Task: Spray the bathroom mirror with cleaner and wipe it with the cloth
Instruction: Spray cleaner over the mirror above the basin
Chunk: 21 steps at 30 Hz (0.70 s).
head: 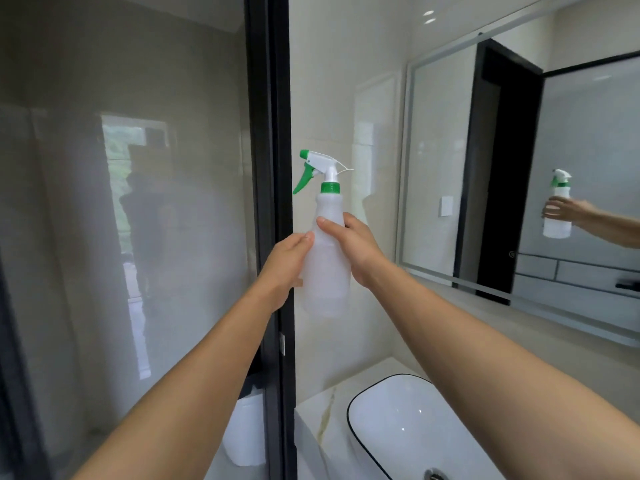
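Observation:
A translucent white spray bottle (325, 271) with a green collar and green trigger is held upright in front of me, its nozzle pointing left. My right hand (349, 244) wraps around the bottle's upper body. My left hand (287, 268) holds the bottle's left side, fingers curled against it. The bathroom mirror (519, 168), frosted along its border, hangs on the wall to the right and reflects the bottle and an arm. No cloth is in view.
A black-framed glass partition (270, 168) stands directly behind the bottle on the left. Below right, a white basin with a black rim (408, 427) sits on a marble counter (322, 410). A white container (242, 434) stands behind the glass.

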Available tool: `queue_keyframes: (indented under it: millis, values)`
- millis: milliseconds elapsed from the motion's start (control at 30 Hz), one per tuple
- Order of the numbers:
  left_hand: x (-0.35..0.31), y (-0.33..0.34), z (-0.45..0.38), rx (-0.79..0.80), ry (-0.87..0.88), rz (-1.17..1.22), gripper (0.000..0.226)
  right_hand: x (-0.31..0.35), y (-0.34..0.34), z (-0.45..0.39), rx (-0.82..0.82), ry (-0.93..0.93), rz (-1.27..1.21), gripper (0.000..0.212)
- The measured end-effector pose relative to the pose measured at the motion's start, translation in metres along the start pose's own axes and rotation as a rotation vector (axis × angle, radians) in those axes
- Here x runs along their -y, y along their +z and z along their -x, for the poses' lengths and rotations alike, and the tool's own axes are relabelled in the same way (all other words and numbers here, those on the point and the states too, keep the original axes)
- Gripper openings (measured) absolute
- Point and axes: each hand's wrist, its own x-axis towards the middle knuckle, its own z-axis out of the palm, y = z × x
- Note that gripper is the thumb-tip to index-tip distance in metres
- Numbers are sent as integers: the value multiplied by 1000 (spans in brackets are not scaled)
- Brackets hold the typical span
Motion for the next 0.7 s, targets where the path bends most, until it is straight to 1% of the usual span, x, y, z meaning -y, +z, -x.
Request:
queue_keyframes:
  millis: [133,300,400,567,700]
  values:
    - [15,7,-43,60,66,51,32,-9,-8,-31,-141,-38,85,36]
    - [33,23,-106,178,93,102,32,-20,-31,-71,-308,-39,157,38]
    - [38,41,-132,251,102,135,30,-23,-49,-79,-398,-60,197,37]
    - [40,99,-153,420,125,192,29,-15,-100,-67,-594,-78,310,36]
    - [34,156,-150,565,121,267,27,2,-143,-40,-740,-74,416,42]
